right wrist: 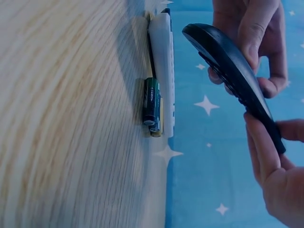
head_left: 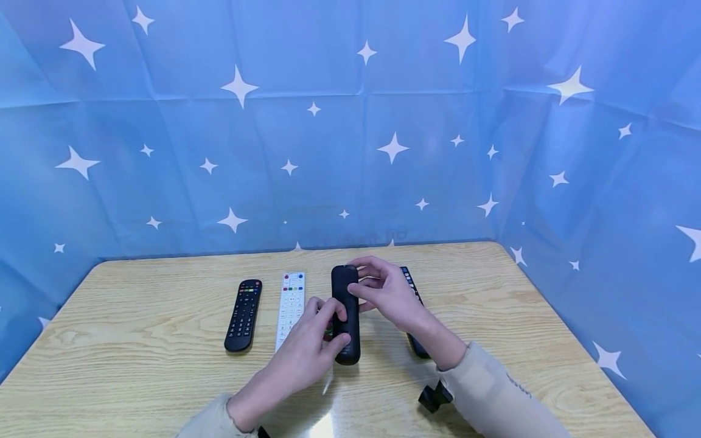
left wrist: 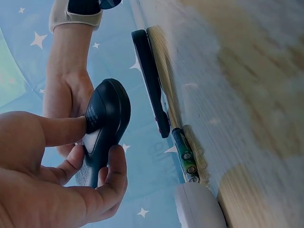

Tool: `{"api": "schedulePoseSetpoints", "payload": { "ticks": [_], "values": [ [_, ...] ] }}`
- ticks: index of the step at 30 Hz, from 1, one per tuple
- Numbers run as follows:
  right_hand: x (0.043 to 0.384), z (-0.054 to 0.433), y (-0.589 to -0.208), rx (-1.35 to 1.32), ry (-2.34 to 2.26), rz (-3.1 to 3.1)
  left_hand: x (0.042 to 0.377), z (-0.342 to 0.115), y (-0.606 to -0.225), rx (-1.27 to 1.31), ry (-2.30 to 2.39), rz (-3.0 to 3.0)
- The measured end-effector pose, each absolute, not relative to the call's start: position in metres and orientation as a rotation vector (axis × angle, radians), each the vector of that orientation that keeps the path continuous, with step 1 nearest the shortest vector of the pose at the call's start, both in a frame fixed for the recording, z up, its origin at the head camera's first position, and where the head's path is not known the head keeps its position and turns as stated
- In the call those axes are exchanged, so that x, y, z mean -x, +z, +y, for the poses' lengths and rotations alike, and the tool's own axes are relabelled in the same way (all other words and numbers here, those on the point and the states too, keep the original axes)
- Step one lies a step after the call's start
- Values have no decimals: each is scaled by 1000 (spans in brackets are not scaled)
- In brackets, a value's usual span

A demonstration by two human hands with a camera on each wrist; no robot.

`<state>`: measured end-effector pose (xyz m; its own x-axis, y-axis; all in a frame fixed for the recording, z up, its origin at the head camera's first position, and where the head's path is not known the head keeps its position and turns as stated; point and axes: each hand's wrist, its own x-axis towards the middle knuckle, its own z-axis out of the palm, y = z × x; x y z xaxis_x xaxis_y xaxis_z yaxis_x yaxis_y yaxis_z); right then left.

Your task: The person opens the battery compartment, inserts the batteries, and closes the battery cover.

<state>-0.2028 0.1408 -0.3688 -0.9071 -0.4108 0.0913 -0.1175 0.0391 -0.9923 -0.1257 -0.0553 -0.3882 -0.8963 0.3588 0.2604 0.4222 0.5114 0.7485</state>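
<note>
A black remote control (head_left: 345,331) is held above the table between both hands, its back turned up toward the head camera. My left hand (head_left: 306,353) pinches the near end, thumb on the back and fingers at the side. At the far end, my right hand (head_left: 386,295) grips the remote by its edges, its thumb on the back cover. Seen from the right wrist, the remote (right wrist: 232,71) hangs tilted, its button side facing the table. Below it, several green batteries (right wrist: 151,102) lie on the wood beside a white remote (right wrist: 164,61).
Left of the hands, the white remote (head_left: 291,304) and another black remote (head_left: 243,315) lie on the wooden table (head_left: 137,340). A further black remote (head_left: 418,347) is partly hidden behind the right forearm. A blue star-patterned curtain (head_left: 328,134) surrounds the table's back and sides.
</note>
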Motion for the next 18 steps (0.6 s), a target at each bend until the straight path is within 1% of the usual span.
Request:
{"api": "schedulePoseSetpoints", "payload": {
  "ticks": [9, 18],
  "values": [
    [202, 140, -370, 553, -1926, 2145, 126, -56, -388, 708, -1323, -2701],
    [202, 141, -370, 551, -1918, 2182, 127, -57, -389, 664, -1344, -2658]
  ]
}}
